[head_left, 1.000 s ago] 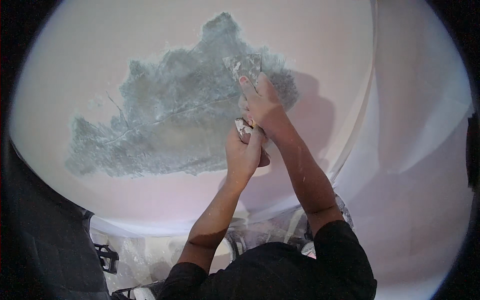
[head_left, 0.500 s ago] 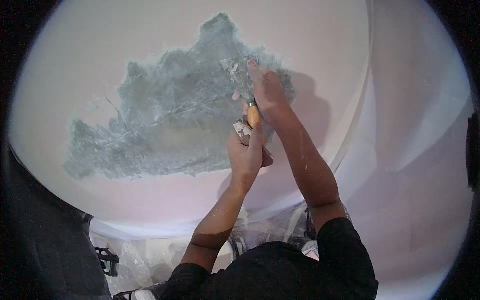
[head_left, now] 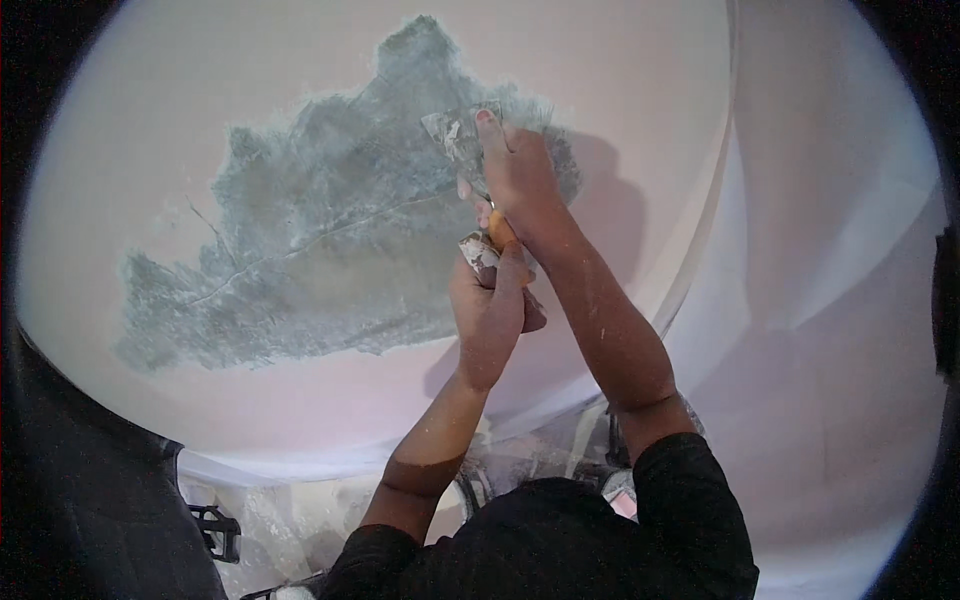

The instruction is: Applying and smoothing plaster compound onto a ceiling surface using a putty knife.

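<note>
My right hand (head_left: 520, 180) is clamped on the scraper (head_left: 462, 135), blade flat against the wall's grey patch (head_left: 330, 240); left hand (head_left: 487, 305) grips its handle end.

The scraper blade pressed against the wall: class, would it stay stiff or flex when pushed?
The scraper blade looks thin and flat, so it probably flexes slightly. The right hand presses it on the grey patch, so it likely drags rather than slips.

Two hands — left hand (head_left: 487, 305), right hand (head_left: 520, 180) — share one putty knife (head_left: 462, 138). One grey bare patch (head_left: 330, 240) spreads left on one pale wall (head_left: 180, 110).
</note>
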The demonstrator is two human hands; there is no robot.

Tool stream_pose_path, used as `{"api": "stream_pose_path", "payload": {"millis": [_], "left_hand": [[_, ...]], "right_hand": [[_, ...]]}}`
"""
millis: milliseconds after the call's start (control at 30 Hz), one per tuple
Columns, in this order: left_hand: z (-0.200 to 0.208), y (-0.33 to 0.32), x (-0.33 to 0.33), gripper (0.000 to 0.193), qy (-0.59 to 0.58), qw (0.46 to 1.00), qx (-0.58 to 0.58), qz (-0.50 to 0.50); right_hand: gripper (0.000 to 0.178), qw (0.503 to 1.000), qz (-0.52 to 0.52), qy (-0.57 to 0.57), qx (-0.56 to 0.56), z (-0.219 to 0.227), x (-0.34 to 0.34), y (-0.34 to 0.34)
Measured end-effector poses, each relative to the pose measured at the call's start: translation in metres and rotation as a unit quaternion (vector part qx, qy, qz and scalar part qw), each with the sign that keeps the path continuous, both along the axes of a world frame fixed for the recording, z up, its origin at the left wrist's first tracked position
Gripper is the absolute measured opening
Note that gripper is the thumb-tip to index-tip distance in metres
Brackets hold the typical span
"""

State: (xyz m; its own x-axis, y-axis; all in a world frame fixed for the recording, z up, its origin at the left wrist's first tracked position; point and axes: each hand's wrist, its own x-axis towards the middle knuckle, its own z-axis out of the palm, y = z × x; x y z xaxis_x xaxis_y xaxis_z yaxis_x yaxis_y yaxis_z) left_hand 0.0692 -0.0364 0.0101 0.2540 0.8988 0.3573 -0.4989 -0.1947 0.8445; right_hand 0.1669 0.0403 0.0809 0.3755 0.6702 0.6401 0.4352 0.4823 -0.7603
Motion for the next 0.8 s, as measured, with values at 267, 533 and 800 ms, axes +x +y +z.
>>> {"api": "stream_pose_path", "payload": {"millis": [267, 533, 800], "left_hand": [[-0.005, 0.006, -0.003, 0.011, 0.011, 0.997, 0.067, 0.041], [-0.001, 0.004, -0.005, 0.012, 0.019, 0.999, 0.031, 0.024], [0.003, 0.007, -0.010, 0.012, 0.017, 0.998, 0.048, 0.037]], "right_hand": [[0.053, 0.999, -0.043, -0.030, -0.011, 0.010, -0.009, -0.012], [0.051, 0.998, -0.043, -0.031, -0.014, 0.007, -0.009, -0.009], [0.049, 1.000, -0.028, 0.002, -0.006, 0.006, -0.011, 0.000]]}}
